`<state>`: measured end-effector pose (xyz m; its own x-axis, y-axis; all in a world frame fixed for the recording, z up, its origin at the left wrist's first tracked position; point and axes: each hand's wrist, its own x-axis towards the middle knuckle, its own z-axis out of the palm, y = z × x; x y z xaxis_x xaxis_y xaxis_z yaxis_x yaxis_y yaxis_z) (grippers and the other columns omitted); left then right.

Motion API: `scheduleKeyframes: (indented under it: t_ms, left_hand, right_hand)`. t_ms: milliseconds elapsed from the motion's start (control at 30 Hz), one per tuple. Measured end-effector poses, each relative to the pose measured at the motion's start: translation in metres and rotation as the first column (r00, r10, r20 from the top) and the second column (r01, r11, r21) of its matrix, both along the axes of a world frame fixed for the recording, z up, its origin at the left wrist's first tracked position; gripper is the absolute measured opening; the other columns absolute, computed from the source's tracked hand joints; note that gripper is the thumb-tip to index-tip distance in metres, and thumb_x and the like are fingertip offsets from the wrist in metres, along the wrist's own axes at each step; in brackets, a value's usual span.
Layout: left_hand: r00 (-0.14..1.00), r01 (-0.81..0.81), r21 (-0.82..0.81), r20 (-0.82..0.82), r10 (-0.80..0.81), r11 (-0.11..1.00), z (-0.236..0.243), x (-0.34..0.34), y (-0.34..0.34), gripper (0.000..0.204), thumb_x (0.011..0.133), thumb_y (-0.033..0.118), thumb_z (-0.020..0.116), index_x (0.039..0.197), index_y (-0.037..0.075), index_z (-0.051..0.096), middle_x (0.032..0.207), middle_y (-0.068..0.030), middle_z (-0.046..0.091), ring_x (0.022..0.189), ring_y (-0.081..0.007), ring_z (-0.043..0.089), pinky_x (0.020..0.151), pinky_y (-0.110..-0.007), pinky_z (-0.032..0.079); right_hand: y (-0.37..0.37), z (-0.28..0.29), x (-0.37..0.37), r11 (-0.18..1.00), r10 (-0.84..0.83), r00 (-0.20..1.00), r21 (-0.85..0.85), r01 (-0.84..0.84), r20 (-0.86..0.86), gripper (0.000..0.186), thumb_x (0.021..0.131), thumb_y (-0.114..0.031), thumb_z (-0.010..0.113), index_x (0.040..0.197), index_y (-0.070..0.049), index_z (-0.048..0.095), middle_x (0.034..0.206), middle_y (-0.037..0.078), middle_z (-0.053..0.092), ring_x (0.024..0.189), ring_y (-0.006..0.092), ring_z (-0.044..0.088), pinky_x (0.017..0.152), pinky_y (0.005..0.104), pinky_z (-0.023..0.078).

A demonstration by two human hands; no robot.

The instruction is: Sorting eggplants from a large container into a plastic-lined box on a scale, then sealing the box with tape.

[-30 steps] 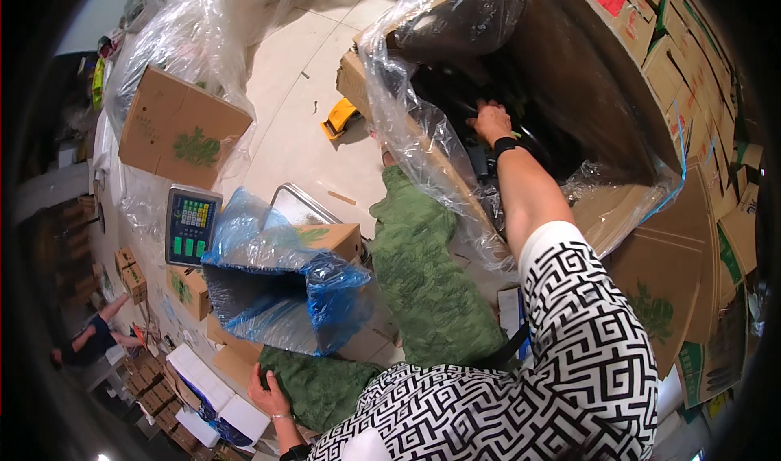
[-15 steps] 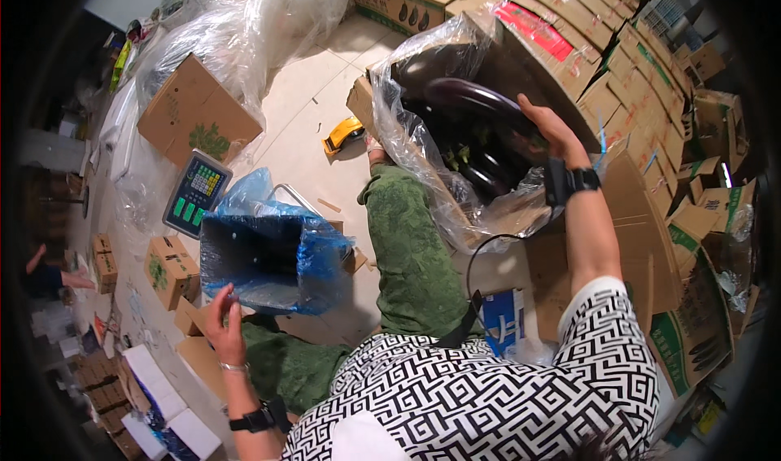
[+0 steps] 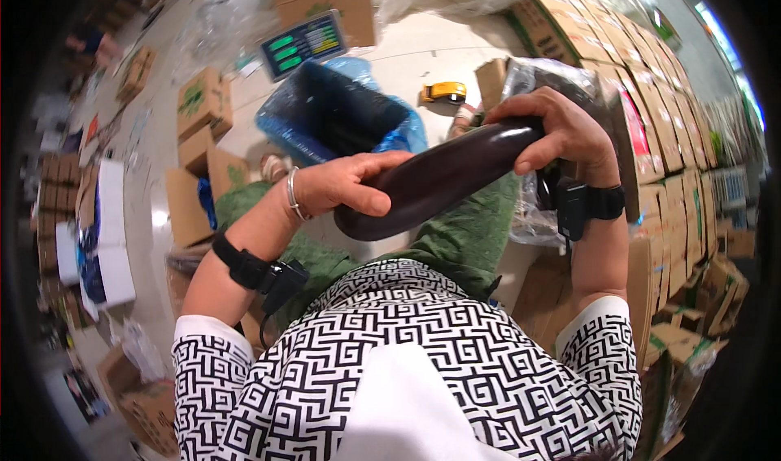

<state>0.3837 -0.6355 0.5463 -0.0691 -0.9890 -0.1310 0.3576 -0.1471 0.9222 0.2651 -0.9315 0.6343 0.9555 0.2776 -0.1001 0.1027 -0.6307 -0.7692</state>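
A long, glossy dark purple eggplant (image 3: 439,180) is held up in front of me, slanting from lower left to upper right. My left hand (image 3: 350,186) grips its lower end, thumb across the near side. Around the upper end curl the fingers of my right hand (image 3: 561,131), with the thumb below. Beyond the eggplant stands a box lined with a blue plastic bag (image 3: 285,119); its inside is dark. Partly behind my right hand and wrist is an open carton (image 3: 598,83) lined with clear plastic.
Behind the blue-lined box a scale display (image 3: 303,46) glows green. A yellow tape dispenser (image 3: 443,92) lies on the tiled floor. Stacked cartons (image 3: 667,127) line the right side. Small cardboard boxes (image 3: 203,103) and white foam boxes (image 3: 110,225) are to the left.
My right hand has lifted the eggplant out of the plastic-lined carton and brought it toward the middle. My left hand has come up from beside the blue-lined box and taken its other end.
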Motion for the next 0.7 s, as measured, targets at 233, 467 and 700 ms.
scheduleKeyframes:
  t_ms: [233, 467, 700]
  left_hand:
    - [0.717, -0.584, 0.017, -0.459, 0.525, 0.812, -0.053, -0.027, 0.063, 0.084, 0.073, 0.021, 0.075, 0.143, 0.013, 0.028, 0.124, -0.0125, 0.053, 0.106, -0.0213, 0.059, 0.094, -0.034, 0.047]
    - [0.549, -0.794, -0.048, -0.486, 0.680, 0.606, -0.060, -0.039, 0.060, 0.073, 0.090, 0.025, 0.060, 0.147, 0.014, 0.016, 0.141, -0.0065, 0.036, 0.133, -0.0183, 0.031, 0.109, -0.034, 0.027]
    - [0.620, -0.781, -0.045, 0.059, 0.782, 0.623, -0.087, -0.004, 0.124, 0.045, 0.092, 0.024, 0.056, 0.133, 0.008, 0.047, 0.125, -0.0080, 0.055, 0.115, -0.0156, 0.051, 0.097, -0.028, 0.039]
  right_hand:
    - [0.084, -0.069, 0.045, 0.795, -0.531, 0.820, 0.461, 0.394, 0.215, 0.052, 0.079, -0.022, 0.072, 0.125, -0.007, 0.052, 0.115, 0.010, 0.058, 0.098, 0.0200, 0.058, 0.082, 0.0317, 0.047]
    - [0.192, -0.135, 0.032, 0.839, -0.302, 0.953, 0.482, 0.254, 0.024, 0.089, 0.074, -0.028, 0.077, 0.141, -0.001, 0.026, 0.123, 0.011, 0.048, 0.110, 0.0175, 0.051, 0.092, 0.0291, 0.043]
    - [0.147, -0.140, 0.023, 0.403, -0.007, 0.902, 0.825, 0.397, -0.431, 0.080, 0.074, -0.028, 0.071, 0.137, 0.000, 0.031, 0.117, 0.018, 0.055, 0.097, 0.0276, 0.062, 0.086, 0.0380, 0.051]
